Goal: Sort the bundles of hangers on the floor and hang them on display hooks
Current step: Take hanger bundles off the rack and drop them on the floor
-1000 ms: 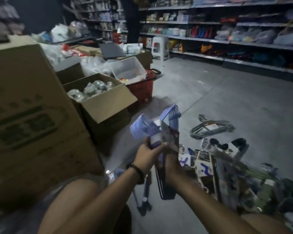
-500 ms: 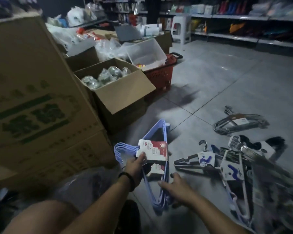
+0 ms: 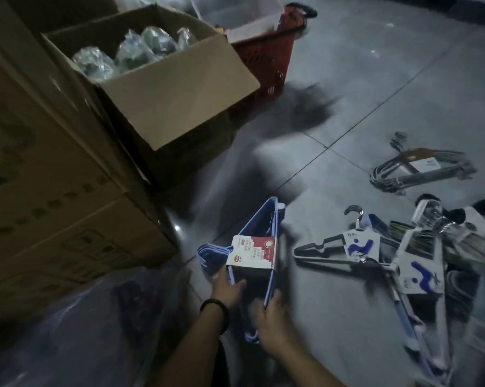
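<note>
Shop floor: stock cartons (image 3: 68, 191), shopping basket (image 3: 266, 60).

1. Left hand (image 3: 229, 289) and right hand (image 3: 275, 326): both bare, ungloved.
2. Left forearm (image 3: 188, 356) and right forearm (image 3: 305, 370): bare right to the lower edge of view.
3. Left wrist: narrow dark wristband (image 3: 215, 310), seemingly beaded; blur hides detail.
4. Dark strip (image 3: 222, 361) beside left forearm: cloth or shadow, cannot tell.

On floor (image 3: 375, 93), hanger bundle (image 3: 252, 255) is placed right of stacked boxes (image 3: 54, 205); open box (image 3: 174, 101) is set behind, further bundles (image 3: 375, 247) are spread rightward.
</note>
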Tool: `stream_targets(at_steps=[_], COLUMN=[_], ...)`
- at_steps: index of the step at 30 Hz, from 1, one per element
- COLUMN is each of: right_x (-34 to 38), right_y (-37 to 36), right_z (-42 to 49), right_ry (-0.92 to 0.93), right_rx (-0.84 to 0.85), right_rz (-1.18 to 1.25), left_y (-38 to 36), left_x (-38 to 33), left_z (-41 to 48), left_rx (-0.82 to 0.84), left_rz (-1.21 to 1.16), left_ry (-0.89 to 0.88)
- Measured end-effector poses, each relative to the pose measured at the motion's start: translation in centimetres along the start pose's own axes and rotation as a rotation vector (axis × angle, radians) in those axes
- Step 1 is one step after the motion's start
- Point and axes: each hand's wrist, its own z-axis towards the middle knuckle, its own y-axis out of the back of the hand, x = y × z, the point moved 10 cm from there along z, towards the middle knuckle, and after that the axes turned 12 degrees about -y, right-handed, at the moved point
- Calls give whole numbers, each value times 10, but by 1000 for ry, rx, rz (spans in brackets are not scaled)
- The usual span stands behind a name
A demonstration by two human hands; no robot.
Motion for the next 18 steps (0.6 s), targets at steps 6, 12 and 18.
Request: stream_targets(at_steps=[6, 12, 18], right_x=[-15, -13, -12], right_y=[-13, -7, 68], right_z=[25, 37, 0], right_ry=[-86, -63, 32], right_rx=[-100, 135, 148], right_rz=[-184, -174, -438], left_y=[-19, -20, -20], left_x=[50, 60, 21], left_z=[-9, -14, -49], left_rx=[-33, -88, -151], left_rz=[187, 251, 353], left_ry=[66, 194, 251])
